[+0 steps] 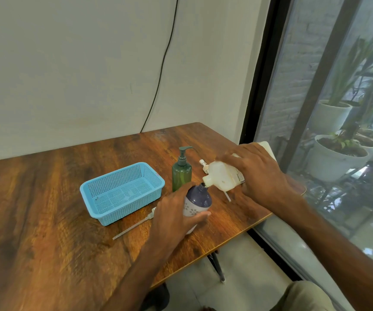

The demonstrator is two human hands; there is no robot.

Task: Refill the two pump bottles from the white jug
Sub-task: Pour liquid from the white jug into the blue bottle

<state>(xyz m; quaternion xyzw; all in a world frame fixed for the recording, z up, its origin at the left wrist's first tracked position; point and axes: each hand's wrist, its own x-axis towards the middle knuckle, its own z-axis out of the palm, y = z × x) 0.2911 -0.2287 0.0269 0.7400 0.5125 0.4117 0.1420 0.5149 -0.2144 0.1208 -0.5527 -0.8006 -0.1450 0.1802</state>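
Note:
My right hand point(257, 173) grips the white jug point(222, 176), tipped over sideways with its spout down at the open neck of the purple bottle point(198, 199). My left hand point(174, 217) holds that purple bottle, tilted, just above the table. The bottle has no pump on it. A green pump bottle point(181, 173) stands upright behind, its pump in place. One loose white pump point(134, 225) with a long tube lies on the table left of my left hand. Another loose white pump head point(204, 166) lies behind the jug, its tube partly hidden.
A blue mesh basket point(122, 193) sits left of the bottles on the wooden table point(46, 209). The table's right edge is close to a glass window with potted plants outside. A black cable runs down the wall behind.

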